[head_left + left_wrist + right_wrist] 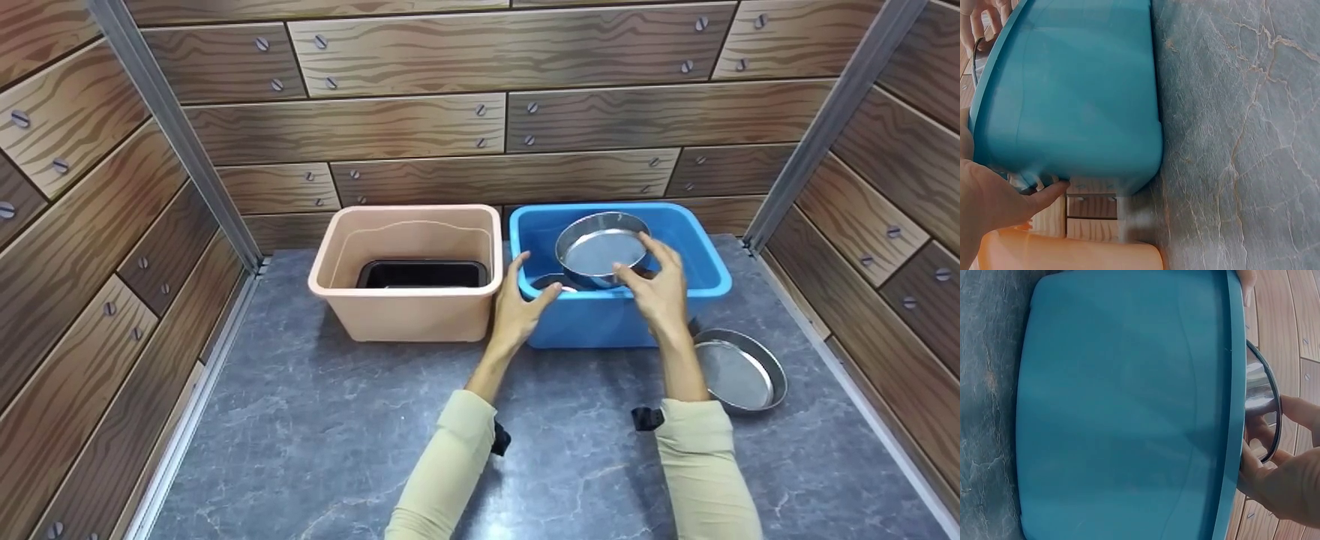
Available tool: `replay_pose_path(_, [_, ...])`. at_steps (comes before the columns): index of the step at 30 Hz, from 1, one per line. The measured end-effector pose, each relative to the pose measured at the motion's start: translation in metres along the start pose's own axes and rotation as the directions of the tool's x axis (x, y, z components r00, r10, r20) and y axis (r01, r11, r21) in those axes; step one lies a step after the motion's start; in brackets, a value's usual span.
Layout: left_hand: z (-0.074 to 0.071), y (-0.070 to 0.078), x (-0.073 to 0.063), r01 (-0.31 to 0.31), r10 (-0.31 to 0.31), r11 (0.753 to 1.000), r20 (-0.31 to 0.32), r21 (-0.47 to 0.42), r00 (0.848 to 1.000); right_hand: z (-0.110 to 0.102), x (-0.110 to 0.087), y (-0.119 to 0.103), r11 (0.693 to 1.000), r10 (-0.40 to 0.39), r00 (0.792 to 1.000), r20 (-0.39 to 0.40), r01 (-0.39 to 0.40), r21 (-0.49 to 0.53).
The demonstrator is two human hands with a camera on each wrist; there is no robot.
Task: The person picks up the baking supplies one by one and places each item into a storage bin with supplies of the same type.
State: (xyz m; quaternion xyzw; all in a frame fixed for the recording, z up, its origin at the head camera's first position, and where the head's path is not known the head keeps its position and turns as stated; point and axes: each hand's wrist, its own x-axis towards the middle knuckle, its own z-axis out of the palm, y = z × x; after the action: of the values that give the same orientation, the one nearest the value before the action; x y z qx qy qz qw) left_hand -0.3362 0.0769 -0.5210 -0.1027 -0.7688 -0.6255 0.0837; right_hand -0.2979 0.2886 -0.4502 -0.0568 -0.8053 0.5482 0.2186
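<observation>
A round metal cake pan point(602, 253) is tilted over the blue bin point(622, 319). My right hand point(660, 289) pinches its right edge between thumb and fingers. From the right wrist view, the pan's shiny side point(1261, 385) rises past the bin's rim, with the right hand point(1292, 475) around its edge. My left hand point(519, 309) is spread at the bin's front left corner, right at the rim. Over in the left wrist view, a straight finger of the left hand point(1002, 194) lies along the bin's end. Beneath the raised pan, another rounded piece point(553, 282) is partly hidden inside the bin.
To the left stands a peach bin point(412, 315) holding a black rectangular tray point(422, 274). A second round metal pan point(739, 375) lies on the grey marbled table point(360, 435), beside my right forearm. Wood-patterned walls point(450, 127) enclose the back and sides.
</observation>
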Motion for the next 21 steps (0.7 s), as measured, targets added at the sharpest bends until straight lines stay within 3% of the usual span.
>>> replay_pose_path(12, [0.000,-0.003,0.000,-0.007,0.007,1.000,0.011,0.001,1.000,0.010,0.002,0.006,0.999,-0.044,0.999,-0.021,0.044,-0.013])
replay_pose_path(21, [0.000,-0.001,0.002,0.002,-0.002,1.000,0.001,0.016,1.000,0.014,0.006,0.007,0.995,-0.051,0.999,-0.007,0.050,-0.085])
